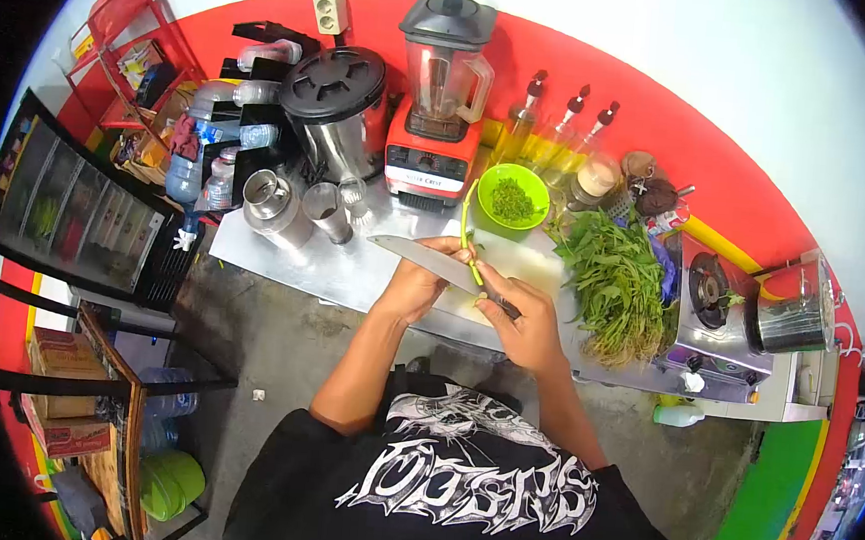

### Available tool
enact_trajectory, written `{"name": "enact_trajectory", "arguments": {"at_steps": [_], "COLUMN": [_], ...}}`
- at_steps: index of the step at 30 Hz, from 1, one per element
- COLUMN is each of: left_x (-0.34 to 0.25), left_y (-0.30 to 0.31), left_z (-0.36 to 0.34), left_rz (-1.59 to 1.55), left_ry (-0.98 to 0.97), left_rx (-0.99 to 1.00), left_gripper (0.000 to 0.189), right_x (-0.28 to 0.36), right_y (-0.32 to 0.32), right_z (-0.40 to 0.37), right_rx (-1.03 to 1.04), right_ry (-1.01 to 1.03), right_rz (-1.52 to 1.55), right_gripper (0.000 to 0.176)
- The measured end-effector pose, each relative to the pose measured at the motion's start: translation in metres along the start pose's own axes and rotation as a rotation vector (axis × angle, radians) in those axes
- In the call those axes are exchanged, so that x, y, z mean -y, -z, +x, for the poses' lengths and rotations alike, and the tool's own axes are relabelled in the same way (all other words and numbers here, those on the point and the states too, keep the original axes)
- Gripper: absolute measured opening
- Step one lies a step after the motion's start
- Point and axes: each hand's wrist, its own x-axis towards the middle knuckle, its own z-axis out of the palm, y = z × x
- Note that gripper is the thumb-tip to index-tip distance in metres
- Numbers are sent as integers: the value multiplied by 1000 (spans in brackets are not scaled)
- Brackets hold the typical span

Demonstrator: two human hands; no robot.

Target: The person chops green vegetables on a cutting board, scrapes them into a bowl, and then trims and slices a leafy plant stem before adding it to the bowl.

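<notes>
My left hand is closed on a thin green stem that stands upright, its top reaching toward the green bowl. A large knife lies across in front of that hand, its blade pointing left. My right hand is wrapped round the dark knife handle, with its fingertips close to the lower end of the stem. Below the hands is a pale cutting board. Just beyond them sits a bright green bowl with chopped greens inside. A leafy bunch of greens with roots lies to the right.
A red blender, a lidded steel container, a metal canister and metal cups stand at the back left. Oil bottles line the wall. A gas stove with a steel pot is at right.
</notes>
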Motion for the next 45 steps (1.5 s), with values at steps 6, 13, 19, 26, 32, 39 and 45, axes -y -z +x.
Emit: {"name": "enact_trajectory", "arguments": {"at_steps": [6, 13, 19, 26, 32, 39, 45], "left_x": [-10, -6, -5, -8, -2, -9, -10], "left_y": [-11, -18, -21, -26, -22, -27, -15], "left_z": [2, 2, 4, 2, 9, 8, 7], "left_rz": [-13, 189, 248, 340, 257, 197, 321], "left_ry": [-18, -107, -142, -112, -52, -75, -103], "left_rx": [-61, -61, -47, -52, 23, -22, 15], "left_gripper": [14, 17, 21, 20, 22, 19, 15], "right_x": [-3, -11, -12, -12, -4, -9, -11], "right_y": [7, 6, 10, 10, 15, 12, 13], "right_z": [-3, -10, -10, -6, -2, -10, -17], "right_rx": [33, 8, 7, -2, 21, 15, 22], "right_ry": [17, 53, 36, 56, 23, -5, -46], "right_rz": [-6, 71, 65, 29, -22, 38, 71], "right_gripper": [48, 48, 49, 49, 50, 53, 54]}}
